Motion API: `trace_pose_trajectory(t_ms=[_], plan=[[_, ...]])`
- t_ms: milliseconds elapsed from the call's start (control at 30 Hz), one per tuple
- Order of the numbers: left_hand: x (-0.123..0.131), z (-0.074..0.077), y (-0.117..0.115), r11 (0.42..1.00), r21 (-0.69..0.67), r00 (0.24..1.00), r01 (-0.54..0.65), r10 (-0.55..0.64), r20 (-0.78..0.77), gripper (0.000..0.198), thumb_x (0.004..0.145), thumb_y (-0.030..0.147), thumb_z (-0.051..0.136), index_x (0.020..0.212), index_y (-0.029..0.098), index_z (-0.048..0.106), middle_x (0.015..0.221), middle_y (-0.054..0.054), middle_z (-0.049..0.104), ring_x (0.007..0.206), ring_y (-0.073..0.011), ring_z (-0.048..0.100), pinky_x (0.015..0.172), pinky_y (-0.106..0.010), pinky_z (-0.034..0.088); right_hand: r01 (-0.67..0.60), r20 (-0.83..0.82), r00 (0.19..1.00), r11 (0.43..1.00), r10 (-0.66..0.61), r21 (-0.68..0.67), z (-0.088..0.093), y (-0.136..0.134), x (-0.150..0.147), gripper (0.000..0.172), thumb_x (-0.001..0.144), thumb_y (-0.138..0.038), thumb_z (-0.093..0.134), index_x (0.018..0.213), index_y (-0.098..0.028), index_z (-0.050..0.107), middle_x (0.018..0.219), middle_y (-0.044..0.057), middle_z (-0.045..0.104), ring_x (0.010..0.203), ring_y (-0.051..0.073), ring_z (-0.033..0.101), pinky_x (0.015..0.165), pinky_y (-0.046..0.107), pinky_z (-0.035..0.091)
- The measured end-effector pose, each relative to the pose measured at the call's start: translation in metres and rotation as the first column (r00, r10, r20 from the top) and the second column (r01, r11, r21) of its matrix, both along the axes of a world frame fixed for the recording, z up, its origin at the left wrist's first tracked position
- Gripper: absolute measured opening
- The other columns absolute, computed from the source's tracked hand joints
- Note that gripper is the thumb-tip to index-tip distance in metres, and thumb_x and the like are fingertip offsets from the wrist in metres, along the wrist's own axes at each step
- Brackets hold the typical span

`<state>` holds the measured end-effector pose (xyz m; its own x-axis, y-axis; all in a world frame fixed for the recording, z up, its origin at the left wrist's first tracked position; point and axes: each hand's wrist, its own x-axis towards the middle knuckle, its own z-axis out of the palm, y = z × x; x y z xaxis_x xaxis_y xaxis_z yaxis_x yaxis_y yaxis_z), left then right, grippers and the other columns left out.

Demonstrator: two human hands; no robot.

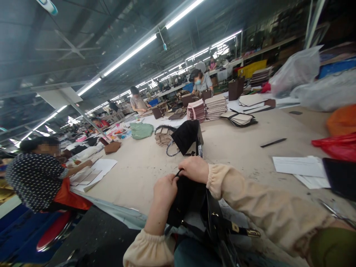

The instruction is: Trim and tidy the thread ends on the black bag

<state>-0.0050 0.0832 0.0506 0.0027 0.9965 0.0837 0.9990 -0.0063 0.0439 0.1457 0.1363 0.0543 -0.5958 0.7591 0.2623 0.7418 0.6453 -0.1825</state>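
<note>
My left hand (164,193) and my right hand (194,168) are both closed on the top edge of a black handbag (189,202) at the near edge of the worktable (230,148). The bag hangs against my lap. A black strap with gold buckles (247,232) trails from it to the right. Both my sleeves are beige with gathered cuffs.
Another black bag (187,136) with ring handles stands further back on the table. Stacks of cut pieces (215,106), white papers (300,167), a dark strip (273,142) and red (338,145) and orange bags lie around. A person in a dotted shirt (35,174) works at left; others work further back.
</note>
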Motion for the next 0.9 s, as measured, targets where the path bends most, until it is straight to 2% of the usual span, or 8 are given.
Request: trace_pose_trajectory(t_ms=[100, 267, 500, 900], plan=[[0.001, -0.002, 0.002, 1.000, 0.023, 0.999, -0.017, 0.017, -0.032, 0.029, 0.087, 0.033, 0.039, 0.079, 0.022, 0.064, 0.078, -0.005, 0.069, 0.075, -0.0172, 0.061, 0.061, -0.026, 0.033, 0.003, -0.024, 1.000, 0.999, -0.002, 0.044, -0.002, 0.000, 0.008, 0.023, 0.079, -0.036, 0.056, 0.096, -0.023, 0.065, 0.091, 0.005, 0.069, 0.088, 0.021, 0.062, 0.071, 0.027, 0.044], [0.001, -0.001, 0.000, 1.000, 0.013, 1.000, -0.025, 0.025, 0.009, 0.029, 0.087, 0.033, 0.039, 0.078, 0.022, 0.064, 0.077, -0.004, 0.069, 0.075, -0.0164, 0.061, 0.060, -0.026, 0.033, 0.051, -0.010, 0.999, 0.996, -0.051, 0.071, -0.006, 0.003, 0.017, 0.020, 0.083, -0.036, 0.052, 0.088, -0.021, 0.065, 0.090, 0.006, 0.069, 0.088, 0.021, 0.062, 0.072, 0.028, 0.043], [0.002, -0.003, -0.001, 1.000, 0.025, 1.000, -0.006, 0.005, 0.030, 0.028, 0.086, 0.033, 0.040, 0.077, 0.023, 0.064, 0.076, -0.004, 0.069, 0.074, -0.0161, 0.060, 0.060, -0.025, 0.032, 0.076, -0.015, 0.997, 0.994, -0.075, 0.081, -0.006, 0.005, 0.015, 0.022, 0.084, -0.035, 0.049, 0.092, -0.022, 0.066, 0.091, 0.006, 0.069, 0.088, 0.020, 0.062, 0.071, 0.027, 0.042], [0.004, -0.003, -0.003, 0.999, 0.050, 0.999, 0.006, -0.008, 0.040, 0.027, 0.085, 0.033, 0.042, 0.072, 0.022, 0.062, 0.071, -0.003, 0.067, 0.069, -0.0150, 0.058, 0.058, -0.025, 0.031, 0.098, -0.041, 0.995, 0.991, -0.095, 0.092, -0.008, 0.006, 0.015, 0.020, 0.083, -0.036, 0.052, 0.087, -0.023, 0.067, 0.088, 0.005, 0.069, 0.084, 0.020, 0.063, 0.067, 0.027, 0.043]])
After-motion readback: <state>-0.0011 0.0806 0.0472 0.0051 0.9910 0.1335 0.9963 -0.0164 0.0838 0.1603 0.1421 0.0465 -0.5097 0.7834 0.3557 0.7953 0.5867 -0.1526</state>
